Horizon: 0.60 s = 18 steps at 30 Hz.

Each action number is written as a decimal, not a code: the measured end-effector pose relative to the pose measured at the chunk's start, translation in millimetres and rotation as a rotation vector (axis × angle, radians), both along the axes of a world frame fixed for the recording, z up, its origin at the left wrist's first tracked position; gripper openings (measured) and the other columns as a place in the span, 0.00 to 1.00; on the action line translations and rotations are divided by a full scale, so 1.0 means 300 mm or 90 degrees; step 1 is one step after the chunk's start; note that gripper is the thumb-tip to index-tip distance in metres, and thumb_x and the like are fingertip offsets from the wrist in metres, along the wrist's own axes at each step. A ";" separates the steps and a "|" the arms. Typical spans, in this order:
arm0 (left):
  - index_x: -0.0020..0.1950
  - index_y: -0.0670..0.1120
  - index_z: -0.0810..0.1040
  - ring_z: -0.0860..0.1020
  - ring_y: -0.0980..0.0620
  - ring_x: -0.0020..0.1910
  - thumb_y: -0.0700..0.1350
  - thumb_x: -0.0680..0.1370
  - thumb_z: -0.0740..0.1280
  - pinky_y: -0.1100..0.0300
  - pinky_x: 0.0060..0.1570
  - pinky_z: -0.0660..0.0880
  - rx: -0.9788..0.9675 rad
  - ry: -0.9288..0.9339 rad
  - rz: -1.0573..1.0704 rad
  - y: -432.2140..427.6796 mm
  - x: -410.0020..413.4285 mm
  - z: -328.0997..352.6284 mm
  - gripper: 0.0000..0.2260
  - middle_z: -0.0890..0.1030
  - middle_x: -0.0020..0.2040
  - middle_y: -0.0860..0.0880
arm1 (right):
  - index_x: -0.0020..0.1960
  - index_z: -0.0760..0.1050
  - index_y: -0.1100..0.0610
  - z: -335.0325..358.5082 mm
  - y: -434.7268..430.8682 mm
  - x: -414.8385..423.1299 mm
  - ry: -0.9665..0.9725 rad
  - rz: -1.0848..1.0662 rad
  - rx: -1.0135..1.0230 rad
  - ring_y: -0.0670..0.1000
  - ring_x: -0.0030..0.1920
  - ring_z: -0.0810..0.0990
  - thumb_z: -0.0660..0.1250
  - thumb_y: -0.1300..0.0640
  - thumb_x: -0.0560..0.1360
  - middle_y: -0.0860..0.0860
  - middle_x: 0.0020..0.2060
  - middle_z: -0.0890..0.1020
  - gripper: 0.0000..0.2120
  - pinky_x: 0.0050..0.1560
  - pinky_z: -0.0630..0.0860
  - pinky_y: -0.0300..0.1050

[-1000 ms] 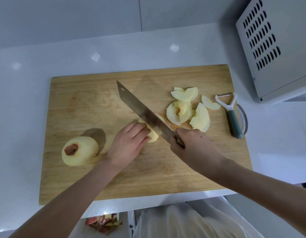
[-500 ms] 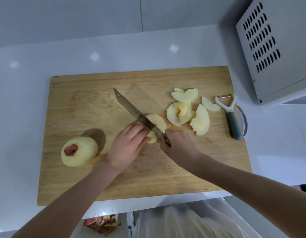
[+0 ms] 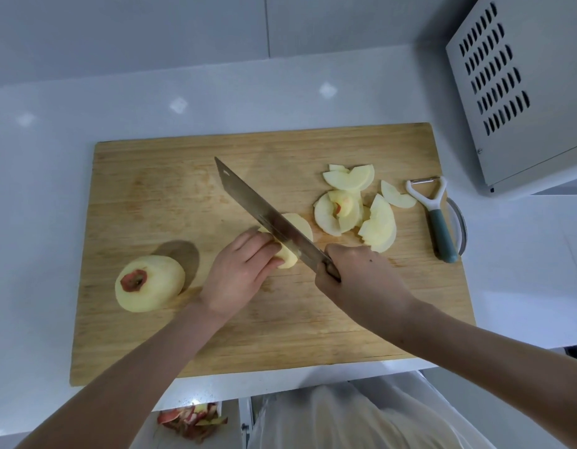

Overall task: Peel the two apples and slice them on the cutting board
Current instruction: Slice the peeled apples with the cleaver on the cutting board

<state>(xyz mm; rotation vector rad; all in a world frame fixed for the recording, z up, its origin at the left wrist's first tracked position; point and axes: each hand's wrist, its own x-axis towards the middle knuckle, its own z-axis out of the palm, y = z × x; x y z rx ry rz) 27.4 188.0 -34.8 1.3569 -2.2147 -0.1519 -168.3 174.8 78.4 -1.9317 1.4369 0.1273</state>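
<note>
Left hand (image 3: 238, 277): palm down, fingers bent, tips pressing on the near left side of the apple piece (image 3: 302, 225) and holding it to the board (image 3: 170, 196). Right hand (image 3: 361, 277): closed tight round the knife (image 3: 264, 212) handle, which is almost wholly hidden in the fist. The blade runs from the fist toward the far left and crosses the apple piece, part of which shows on each side of the blade. Left fingertips sit just beside the blade's flat.

Apple piece: board centre, between the two hands. Whole apple (image 3: 151, 285): peeled, a red patch of skin round the stem end, on the board's near left, apart from the left hand. Slices (image 3: 355, 205): loose overlapping heap, far right of board, just beyond the right hand. Peeler (image 3: 439, 222): at the board's right edge, head far, handle near.

Board lies on a white counter (image 3: 53, 163). Red peels (image 3: 191, 419) lie below the counter's near edge; what holds them, cannot tell. Forearms enter from near left and near right, converging on the piece.
</note>
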 end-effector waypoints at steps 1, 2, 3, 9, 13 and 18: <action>0.47 0.38 0.82 0.74 0.48 0.52 0.45 0.75 0.67 0.58 0.57 0.71 -0.001 0.000 -0.002 0.000 0.001 0.000 0.11 0.82 0.46 0.42 | 0.34 0.59 0.50 0.002 -0.002 0.006 0.006 0.004 -0.001 0.45 0.26 0.64 0.56 0.55 0.79 0.46 0.29 0.68 0.15 0.25 0.60 0.36; 0.48 0.38 0.82 0.74 0.48 0.52 0.45 0.75 0.67 0.58 0.58 0.71 0.000 0.001 -0.003 0.000 0.000 0.001 0.11 0.82 0.47 0.42 | 0.34 0.59 0.51 0.002 -0.005 0.011 0.008 0.007 -0.001 0.45 0.27 0.64 0.56 0.56 0.79 0.46 0.29 0.68 0.16 0.25 0.59 0.36; 0.48 0.38 0.82 0.74 0.48 0.52 0.45 0.75 0.68 0.58 0.58 0.71 -0.002 0.004 -0.003 0.001 0.000 0.001 0.11 0.82 0.47 0.42 | 0.34 0.59 0.51 -0.004 -0.010 0.018 0.007 0.009 0.000 0.45 0.27 0.64 0.56 0.56 0.79 0.47 0.29 0.68 0.16 0.26 0.59 0.36; 0.49 0.38 0.83 0.74 0.49 0.51 0.45 0.75 0.67 0.59 0.57 0.71 -0.003 0.007 0.011 0.004 -0.004 -0.001 0.11 0.82 0.48 0.43 | 0.33 0.58 0.52 -0.111 -0.031 0.079 -0.006 -0.011 0.002 0.46 0.28 0.64 0.57 0.57 0.79 0.48 0.29 0.67 0.16 0.27 0.60 0.39; 0.47 0.39 0.83 0.75 0.50 0.49 0.45 0.75 0.68 0.58 0.53 0.74 -0.017 0.015 0.031 0.012 -0.006 -0.004 0.10 0.82 0.47 0.44 | 0.35 0.63 0.53 -0.143 -0.035 0.063 -0.032 -0.062 0.038 0.46 0.28 0.67 0.57 0.56 0.79 0.48 0.29 0.70 0.14 0.27 0.65 0.38; 0.47 0.39 0.82 0.76 0.49 0.48 0.45 0.75 0.68 0.56 0.50 0.75 0.008 0.020 0.037 0.016 -0.006 -0.006 0.09 0.82 0.47 0.46 | 0.37 0.69 0.56 -0.121 -0.104 0.011 -0.071 -0.156 0.188 0.46 0.23 0.74 0.60 0.55 0.79 0.52 0.28 0.75 0.12 0.25 0.74 0.37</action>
